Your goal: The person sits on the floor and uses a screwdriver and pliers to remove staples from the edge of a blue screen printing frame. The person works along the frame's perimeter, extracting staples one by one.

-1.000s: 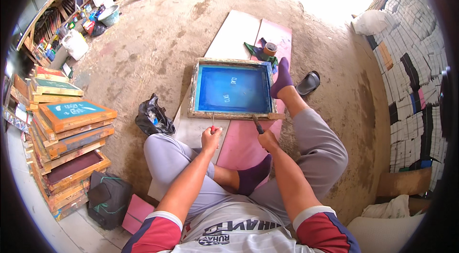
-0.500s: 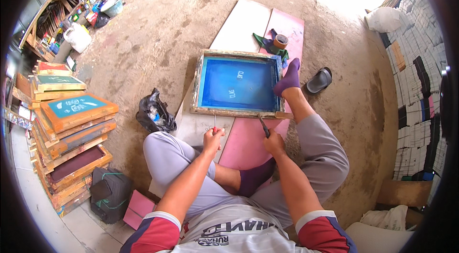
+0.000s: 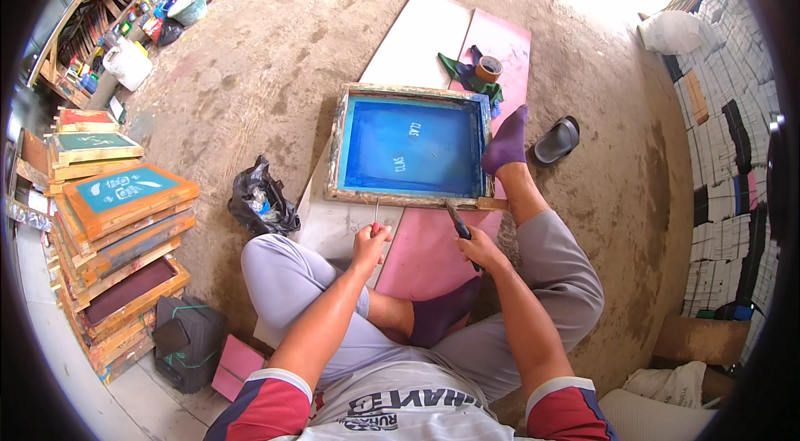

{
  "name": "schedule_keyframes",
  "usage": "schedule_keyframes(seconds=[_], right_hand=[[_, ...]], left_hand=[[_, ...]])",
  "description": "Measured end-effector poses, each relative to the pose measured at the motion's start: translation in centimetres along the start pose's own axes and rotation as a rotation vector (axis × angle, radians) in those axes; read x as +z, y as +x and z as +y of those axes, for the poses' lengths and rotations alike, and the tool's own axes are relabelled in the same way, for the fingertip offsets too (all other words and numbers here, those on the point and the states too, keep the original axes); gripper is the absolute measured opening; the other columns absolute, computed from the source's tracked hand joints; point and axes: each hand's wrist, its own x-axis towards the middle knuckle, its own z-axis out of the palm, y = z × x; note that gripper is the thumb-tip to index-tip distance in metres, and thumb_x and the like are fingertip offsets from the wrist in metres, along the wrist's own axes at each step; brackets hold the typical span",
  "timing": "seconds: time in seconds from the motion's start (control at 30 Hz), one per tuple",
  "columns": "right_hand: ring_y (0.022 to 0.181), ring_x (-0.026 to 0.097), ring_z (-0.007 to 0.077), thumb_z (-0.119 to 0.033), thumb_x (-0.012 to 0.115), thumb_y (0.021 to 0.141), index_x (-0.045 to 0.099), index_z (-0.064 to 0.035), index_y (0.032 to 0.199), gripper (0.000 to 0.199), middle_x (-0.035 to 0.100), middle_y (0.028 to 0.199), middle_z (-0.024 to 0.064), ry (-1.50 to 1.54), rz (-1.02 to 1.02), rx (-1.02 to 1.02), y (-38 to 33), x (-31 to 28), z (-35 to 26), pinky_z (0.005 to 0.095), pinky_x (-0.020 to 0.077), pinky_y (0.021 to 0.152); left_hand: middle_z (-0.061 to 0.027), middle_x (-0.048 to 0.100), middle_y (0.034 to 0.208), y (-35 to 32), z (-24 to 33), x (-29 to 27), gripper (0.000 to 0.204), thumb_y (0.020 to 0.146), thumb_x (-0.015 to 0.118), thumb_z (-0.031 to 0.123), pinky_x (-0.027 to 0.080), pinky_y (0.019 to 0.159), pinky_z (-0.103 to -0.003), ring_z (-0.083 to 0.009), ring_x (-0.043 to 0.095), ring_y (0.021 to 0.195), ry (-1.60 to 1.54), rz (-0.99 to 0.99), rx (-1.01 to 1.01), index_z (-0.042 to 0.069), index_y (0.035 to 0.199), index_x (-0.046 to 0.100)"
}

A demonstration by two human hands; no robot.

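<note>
A wooden-framed blue printing screen (image 3: 421, 149) with pale lettering lies flat before me. My left hand (image 3: 369, 248) is closed around a red-handled screwdriver (image 3: 376, 229), its thin metal shaft pointing at the near side of the frame. Whether the tip touches the wood I cannot tell. In my right hand (image 3: 485, 251) are what look like black-handled pliers (image 3: 457, 223), their dark head at the frame's near edge, right of the screwdriver. My foot in a purple sock (image 3: 507, 141) rests against the frame's right side.
Beneath the screen lie white and pink boards (image 3: 429, 241). A tape roll (image 3: 488, 68) sits on dark cloth beyond it. A black plastic bag (image 3: 263, 198) stands left, near stacked wooden frames (image 3: 125, 199). A black sandal (image 3: 557, 141) lies right, before a white stacked pile (image 3: 725, 174).
The pliers have swung, with more of their handle showing below my right hand. The screen appears slightly further left in view. My left hand keeps its hold on the screwdriver.
</note>
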Motion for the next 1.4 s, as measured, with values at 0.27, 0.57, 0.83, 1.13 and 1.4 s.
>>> schedule_keyframes(seconds=[0.27, 0.57, 0.83, 1.13, 1.4], right_hand=[[0.083, 0.072, 0.0354, -0.021, 0.062, 0.091, 0.067, 0.0015, 0.118, 0.036, 0.071, 0.09, 0.0233, -0.199, 0.073, 0.239, -2.2, -0.5, -5.3, 0.0462, 0.0554, 0.076], [0.109, 0.066, 0.0474, -0.021, 0.059, 0.088, 0.069, -0.0027, 0.117, 0.036, 0.071, 0.106, 0.0303, -0.269, 0.214, 0.12, -1.8, 0.9, -2.1, 0.0528, 0.0506, 0.095], [0.102, 0.067, 0.0475, -0.026, 0.062, 0.09, 0.069, -0.0076, 0.109, 0.028, 0.072, 0.099, 0.0266, -0.275, 0.276, -0.014, -1.9, 1.2, 0.2, 0.0554, 0.0512, 0.088], [0.074, 0.07, 0.0364, -0.029, 0.068, 0.094, 0.068, -0.0003, 0.099, 0.029, 0.07, 0.077, 0.0184, -0.25, -0.161, -0.291, -3.7, 7.7, -6.4, 0.0463, 0.0522, 0.07], [0.076, 0.064, 0.0167, -0.029, 0.07, 0.095, 0.064, -0.0007, 0.112, 0.034, 0.071, 0.091, 0.0098, 0.093, -0.543, -0.07, -1.2, 11.8, -6.1, 0.0348, 0.0517, 0.063]], left_hand=[[-0.0074, 0.07, 0.089, -0.7, 0.8, 0.7, 0.028, 0.096, 0.069, 0.029, 0.039, 0.038, -0.028, -0.0094, 0.047, 0.043, 0.023, -0.017, -0.022, 0.003, 0.107, 0.067], [-0.0085, 0.071, 0.089, 0.3, -0.2, 0.8, 0.031, 0.097, 0.07, 0.029, 0.039, 0.037, -0.028, -0.0105, 0.048, 0.041, -0.003, -0.038, -0.065, 0.001, 0.111, 0.067], [-0.0084, 0.072, 0.092, -0.2, -0.1, -0.1, 0.035, 0.098, 0.07, 0.03, 0.04, 0.036, -0.026, -0.0093, 0.048, 0.041, -0.032, -0.074, -0.037, 0.0, 0.114, 0.067], [-0.0066, 0.072, 0.1, -0.9, 1.0, -2.0, 0.037, 0.097, 0.073, 0.041, 0.04, 0.036, -0.027, -0.009, 0.049, 0.041, -0.366, -0.17, -0.137, 0.007, 0.109, 0.067], [-0.0031, 0.063, 0.078, 0.7, 0.3, -4.7, 0.03, 0.093, 0.078, 0.033, 0.038, 0.035, -0.03, -0.0105, 0.047, 0.04, -0.356, 0.265, -0.167, 0.008, 0.096, 0.063]])
